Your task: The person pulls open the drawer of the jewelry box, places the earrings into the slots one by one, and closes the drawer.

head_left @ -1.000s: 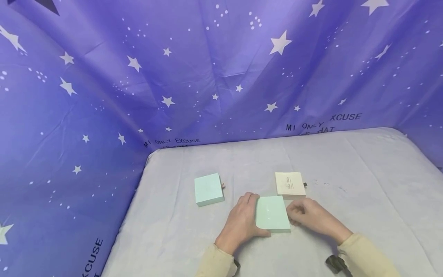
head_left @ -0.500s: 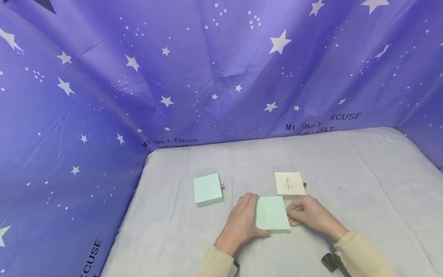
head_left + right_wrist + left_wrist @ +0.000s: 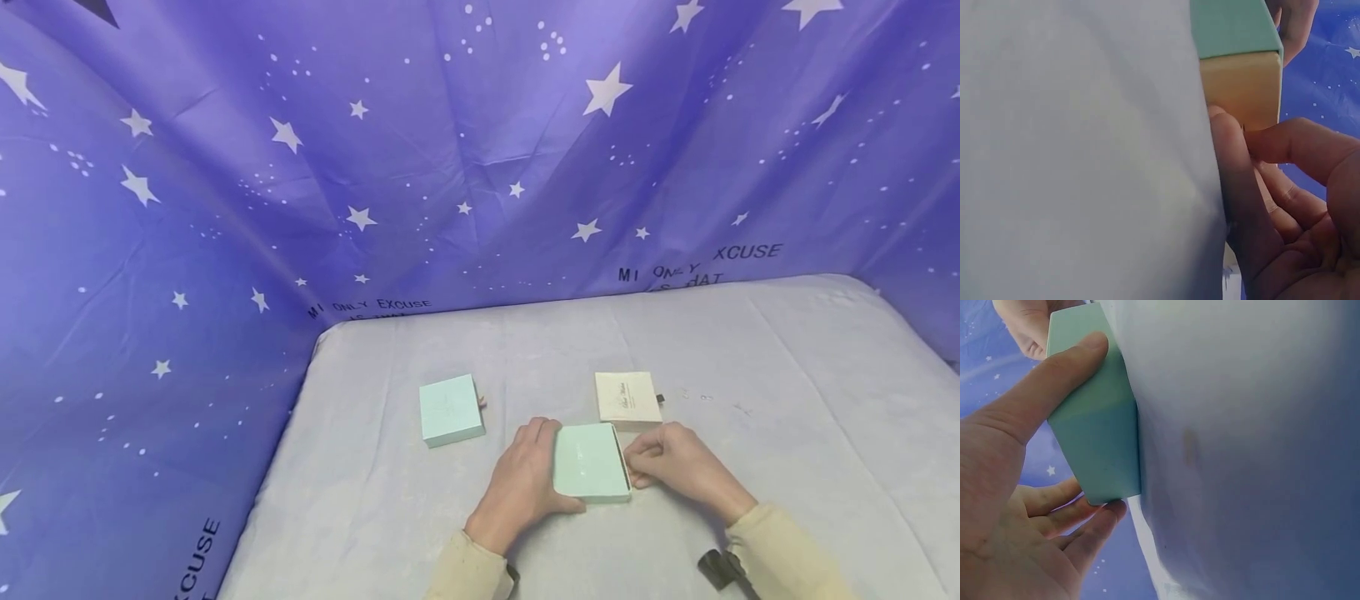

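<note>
A mint-green drawer box (image 3: 588, 462) lies on the bed-like pale surface. My left hand (image 3: 519, 479) grips it from its left side, thumb along the near face and fingers at the far face, as the left wrist view of the green sleeve (image 3: 1100, 450) shows. At the box's right end my right hand (image 3: 678, 467) pinches a small pull tab, mostly hidden between thumb and finger. The tan drawer front (image 3: 1244, 81) shows in the right wrist view, and a thin dark gap runs along the sleeve's right edge in the head view.
A second mint box (image 3: 452, 410) with a ribbon tab stands to the left. Just behind the gripped box sits a cream box (image 3: 628, 398) with a dark tab. Several tiny clear pieces (image 3: 705, 397) lie right of it. A purple star-patterned curtain (image 3: 480, 167) hangs behind.
The drawer's right end has come slightly out of the sleeve, opening a dark gap there. My right hand has closed in on the tab; my left hand has kept its grip.
</note>
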{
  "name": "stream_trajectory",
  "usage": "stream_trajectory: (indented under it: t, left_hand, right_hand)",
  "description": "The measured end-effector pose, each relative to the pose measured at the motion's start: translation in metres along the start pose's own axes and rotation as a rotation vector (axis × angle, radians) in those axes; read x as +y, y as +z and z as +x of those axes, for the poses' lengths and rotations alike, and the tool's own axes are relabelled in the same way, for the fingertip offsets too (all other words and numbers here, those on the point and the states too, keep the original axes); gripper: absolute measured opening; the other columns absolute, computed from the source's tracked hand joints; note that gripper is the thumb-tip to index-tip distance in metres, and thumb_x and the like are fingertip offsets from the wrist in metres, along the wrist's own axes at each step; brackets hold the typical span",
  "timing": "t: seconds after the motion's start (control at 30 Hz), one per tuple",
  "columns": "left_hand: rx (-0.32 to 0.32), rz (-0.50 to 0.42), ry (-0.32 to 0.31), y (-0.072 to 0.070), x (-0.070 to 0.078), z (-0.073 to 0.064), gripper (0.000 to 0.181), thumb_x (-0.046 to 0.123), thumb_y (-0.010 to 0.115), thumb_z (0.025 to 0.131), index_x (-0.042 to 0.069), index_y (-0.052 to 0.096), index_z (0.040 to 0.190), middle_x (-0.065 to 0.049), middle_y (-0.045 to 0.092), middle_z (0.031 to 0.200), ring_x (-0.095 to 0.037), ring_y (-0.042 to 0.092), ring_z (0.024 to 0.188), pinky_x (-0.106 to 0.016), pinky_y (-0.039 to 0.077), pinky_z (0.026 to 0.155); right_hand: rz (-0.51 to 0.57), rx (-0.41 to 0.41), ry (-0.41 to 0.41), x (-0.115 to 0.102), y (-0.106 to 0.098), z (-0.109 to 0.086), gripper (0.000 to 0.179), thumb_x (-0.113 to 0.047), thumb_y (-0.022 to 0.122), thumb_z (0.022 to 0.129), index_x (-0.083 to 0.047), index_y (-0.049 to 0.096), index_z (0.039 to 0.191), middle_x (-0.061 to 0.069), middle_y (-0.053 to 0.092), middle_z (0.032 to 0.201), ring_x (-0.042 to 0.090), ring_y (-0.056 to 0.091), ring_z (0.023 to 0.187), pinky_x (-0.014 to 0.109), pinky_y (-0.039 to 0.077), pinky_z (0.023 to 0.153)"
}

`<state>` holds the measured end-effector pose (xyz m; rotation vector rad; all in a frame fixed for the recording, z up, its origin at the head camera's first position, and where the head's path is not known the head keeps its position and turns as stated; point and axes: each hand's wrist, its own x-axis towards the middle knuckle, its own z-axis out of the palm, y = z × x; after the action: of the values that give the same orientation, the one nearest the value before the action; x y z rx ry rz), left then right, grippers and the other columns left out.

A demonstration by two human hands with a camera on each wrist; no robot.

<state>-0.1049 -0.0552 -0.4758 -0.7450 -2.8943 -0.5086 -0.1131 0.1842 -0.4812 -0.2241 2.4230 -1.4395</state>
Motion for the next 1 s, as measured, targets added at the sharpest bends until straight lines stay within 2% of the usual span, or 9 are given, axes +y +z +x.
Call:
stream_trajectory:
  t: [0.2, 0.37, 0.47, 0.7, 1.0]
  left_hand:
    - [0.014, 0.012, 0.01, -0.001, -0.001, 0.0, 0.1, 0.046, 0.096, 0.049, 0.005, 0.051, 0.129, -0.003, 0.056, 0.119, -0.015, 0.055, 0.102, -0.024, 0.053, 0.086]
    - [0.0, 0.009, 0.001, -0.002, -0.002, 0.0, 0.1, 0.046, 0.096, 0.05, 0.005, 0.051, 0.129, -0.003, 0.056, 0.12, -0.015, 0.055, 0.103, -0.024, 0.053, 0.087]
    - [0.001, 0.012, 0.005, -0.002, -0.002, 0.0, 0.099, 0.046, 0.096, 0.05, 0.006, 0.051, 0.128, -0.002, 0.056, 0.119, -0.015, 0.055, 0.102, -0.024, 0.053, 0.086]
    - [0.012, 0.01, 0.016, -0.001, -0.001, 0.001, 0.097, 0.045, 0.096, 0.05, 0.006, 0.051, 0.126, -0.001, 0.055, 0.116, -0.015, 0.054, 0.1, -0.023, 0.052, 0.083]
    - [0.011, 0.007, 0.013, -0.001, -0.001, 0.0, 0.096, 0.045, 0.097, 0.049, 0.006, 0.051, 0.125, -0.001, 0.055, 0.116, -0.014, 0.054, 0.099, -0.022, 0.052, 0.081]
  right_hand:
    - [-0.081, 0.036, -0.007, 0.002, -0.005, -0.001, 0.014, -0.004, 0.065, 0.084, 0.005, 0.073, 0.092, 0.008, 0.075, 0.077, 0.017, 0.07, 0.067, 0.024, 0.058, 0.062]
    - [-0.138, 0.042, 0.0, 0.005, -0.011, -0.004, 0.013, -0.005, 0.066, 0.085, 0.001, 0.074, 0.092, 0.003, 0.075, 0.076, 0.014, 0.068, 0.066, 0.023, 0.056, 0.066]
    - [-0.204, 0.061, 0.005, 0.007, -0.017, -0.007, 0.012, -0.007, 0.067, 0.085, -0.002, 0.075, 0.092, 0.0, 0.074, 0.075, 0.012, 0.067, 0.068, 0.027, 0.055, 0.072]
    - [-0.297, 0.107, 0.054, 0.01, -0.028, -0.011, 0.016, -0.016, 0.07, 0.088, -0.002, 0.076, 0.091, 0.003, 0.075, 0.078, 0.018, 0.069, 0.077, 0.052, 0.055, 0.083]
    - [-0.32, 0.119, 0.078, 0.019, -0.037, -0.015, 0.021, -0.02, 0.072, 0.087, 0.0, 0.075, 0.092, 0.004, 0.075, 0.078, 0.019, 0.069, 0.076, 0.052, 0.056, 0.081]
